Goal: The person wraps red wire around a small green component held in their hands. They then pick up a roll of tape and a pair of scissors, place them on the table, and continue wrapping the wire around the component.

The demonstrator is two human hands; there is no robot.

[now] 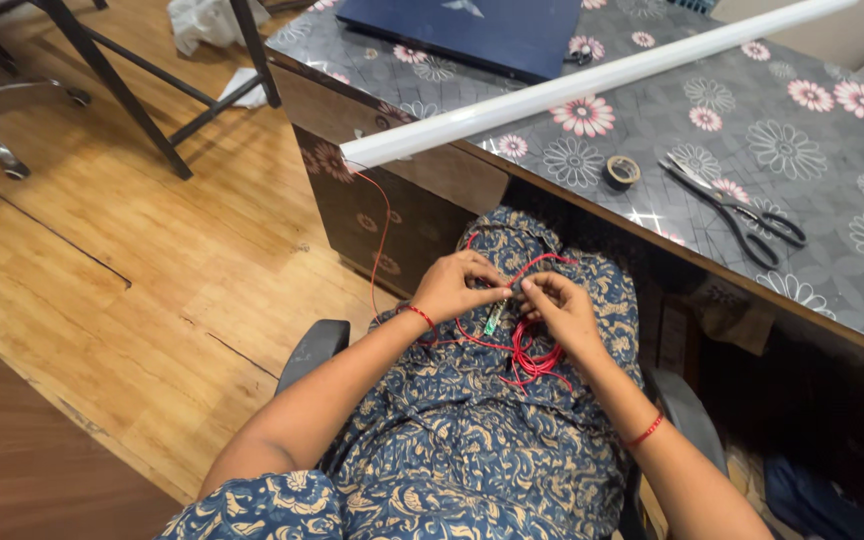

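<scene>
Left hand [449, 288]: my fingers pinch the red wire [527, 352] over my lap.
Right hand [562, 305]: pinching same wire, fingertips nearly touching left.
Far right: white tube [592, 82], tape roll [622, 172], scissors [742, 212] on floral table [802, 150].

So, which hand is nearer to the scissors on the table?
Right. The right hand works at the red wire on the lap, below and left of the scissors; the left hand is farther left.

Flat dark-blue rectangular box [472, 30] on the floral table's [812, 150] far edge.
</scene>
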